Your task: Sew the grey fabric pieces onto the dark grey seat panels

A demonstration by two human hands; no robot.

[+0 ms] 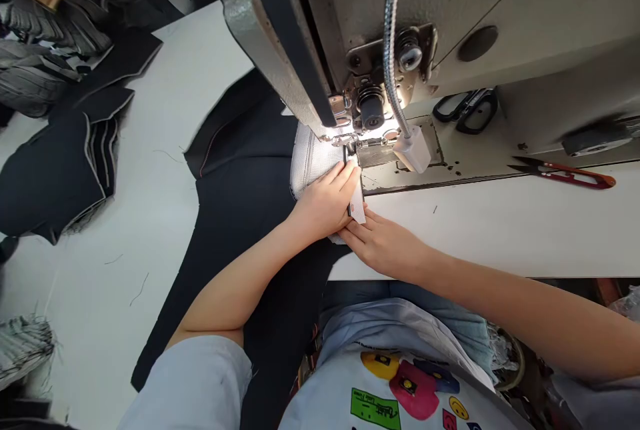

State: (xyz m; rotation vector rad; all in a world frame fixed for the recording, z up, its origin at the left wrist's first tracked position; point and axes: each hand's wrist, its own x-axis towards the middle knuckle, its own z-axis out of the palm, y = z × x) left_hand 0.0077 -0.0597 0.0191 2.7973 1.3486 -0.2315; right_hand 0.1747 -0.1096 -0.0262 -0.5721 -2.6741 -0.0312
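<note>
A large piece of black fabric point(240, 217) lies under the sewing machine's needle area, with a light grey mesh pocket piece point(311, 160) on top of it. My left hand point(325, 202) rests on the mesh, fingers stretched out flat and close together, just in front of the presser foot point(351, 147). Beside its fingertips runs a narrow white strip point(357, 203) with a dark edge. My right hand point(383, 243) is at the near end of that strip, its fingers closed on the fabric edge; its thumb is hidden.
The sewing machine point(320, 37) stands over the work, its lamp point(413, 150) lit. Black-handled scissors point(467, 110) and red thread snips point(565, 171) lie to the right. Stacked dark fabric pieces point(55, 170) sit at the left on the white table point(155, 217); loose threads are scattered there.
</note>
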